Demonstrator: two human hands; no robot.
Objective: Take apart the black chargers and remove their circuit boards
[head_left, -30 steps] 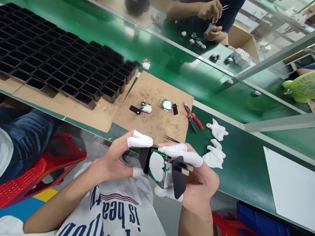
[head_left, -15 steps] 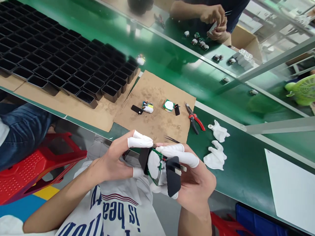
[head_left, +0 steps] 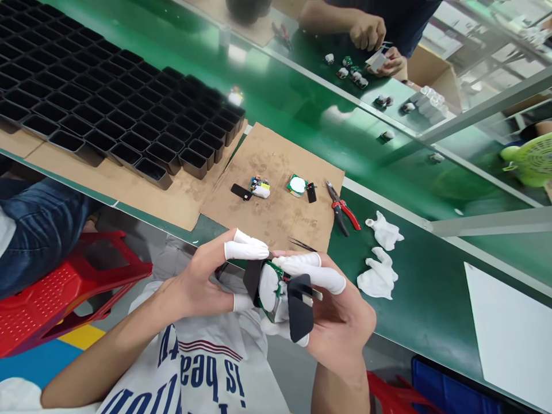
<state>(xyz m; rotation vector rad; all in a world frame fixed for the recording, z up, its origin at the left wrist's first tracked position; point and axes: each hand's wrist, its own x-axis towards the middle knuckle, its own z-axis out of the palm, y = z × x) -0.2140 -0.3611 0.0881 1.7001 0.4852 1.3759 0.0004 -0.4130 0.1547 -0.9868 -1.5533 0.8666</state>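
Circuit block [head_left: 269,290], padded in white, sits between the two hands; its edge meets the mouth of the black case [head_left: 252,280], and how far it goes inside cannot be told; the plug cover [head_left: 301,307] is at its other end, prongs facing the right hand.

Left hand [head_left: 200,284]: fingers and thumb spread moderately, gripping the case from opposite sides; right hand [head_left: 340,316]: curled around the block and cover, white-sheathed fingers along the upper side, thumb partly hidden.

Judgement: step in hand looks like fitting block to case; best done with the board square to the mouth, light even pressure, left hand steady; a tilt could scrape the padding or catch an edge; the red wire [head_left: 286,276] near the cover should lie clear of the rim, or it may pinch.

Beyond the hands: tweezers [head_left: 302,244] just past the right fingertips; two more blocks, a left one [head_left: 260,187] and a right one [head_left: 297,184], on brown card [head_left: 263,221]; pliers [head_left: 341,210] farther off; rows of cases [head_left: 129,126] beyond the left hand.
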